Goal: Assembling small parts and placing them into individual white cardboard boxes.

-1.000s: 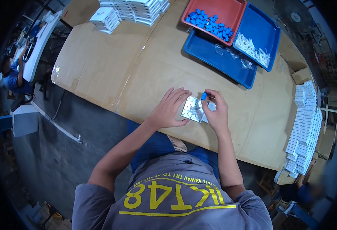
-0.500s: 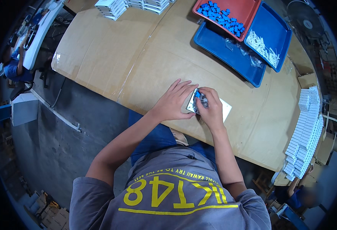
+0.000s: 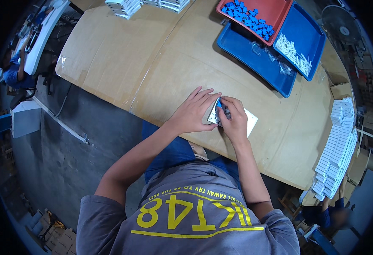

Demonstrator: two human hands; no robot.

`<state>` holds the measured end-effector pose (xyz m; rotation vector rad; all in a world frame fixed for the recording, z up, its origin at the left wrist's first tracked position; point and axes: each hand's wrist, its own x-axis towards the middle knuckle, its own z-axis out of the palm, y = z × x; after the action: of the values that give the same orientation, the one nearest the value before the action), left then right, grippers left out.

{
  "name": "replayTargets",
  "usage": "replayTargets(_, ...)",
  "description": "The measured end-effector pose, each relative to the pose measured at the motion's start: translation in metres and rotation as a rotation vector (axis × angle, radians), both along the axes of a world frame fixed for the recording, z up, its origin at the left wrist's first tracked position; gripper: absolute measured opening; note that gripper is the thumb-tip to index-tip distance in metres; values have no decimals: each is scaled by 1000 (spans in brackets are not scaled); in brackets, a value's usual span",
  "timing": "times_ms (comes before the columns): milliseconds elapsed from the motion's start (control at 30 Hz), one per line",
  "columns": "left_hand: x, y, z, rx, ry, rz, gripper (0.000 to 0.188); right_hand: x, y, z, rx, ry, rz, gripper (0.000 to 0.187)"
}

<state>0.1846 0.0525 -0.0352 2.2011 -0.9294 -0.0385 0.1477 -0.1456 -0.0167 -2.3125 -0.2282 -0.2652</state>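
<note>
Near the table's front edge, a small white panel-like housing (image 3: 213,116) stands between my hands, with blue and grey metallic parts (image 3: 220,104) inside it. My left hand (image 3: 193,111) is curled round its left side, thumb at the near edge and fingers at the far edge. Across the top of it, my right hand (image 3: 235,123) bends its fingers and thumb onto the inner parts; what the fingertips pinch is mostly hidden. From under the right hand a flat white plate (image 3: 251,121) sticks out on the right. Whether plate and housing are one piece, I cannot tell.
A red tray (image 3: 275,12) of small blue pieces and a blue tray (image 3: 318,40) of white sticks overlap another blue tray (image 3: 237,41) holding clear plastic scraps. White stacked pieces (image 3: 335,148) line the right edge; more stacks (image 3: 125,8) stand far left. Other people sit at both sides.
My right fingers have shifted slightly over the inner parts of the housing. The left hand keeps its hold. The whole view has moved very slightly.
</note>
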Motion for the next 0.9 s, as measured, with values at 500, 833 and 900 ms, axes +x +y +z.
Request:
replayTargets(500,1,1,-1,10,20,4,95,-4,-3,-17,-99,-78,-12,28)
replayTargets(833,4,-1,-3,3,4,-20,90,-10,10,18,-518,59,25,37)
replayTargets(900,2,-3,1,-20,-10,-16,89,-5,-3,25,-373,143,50,40)
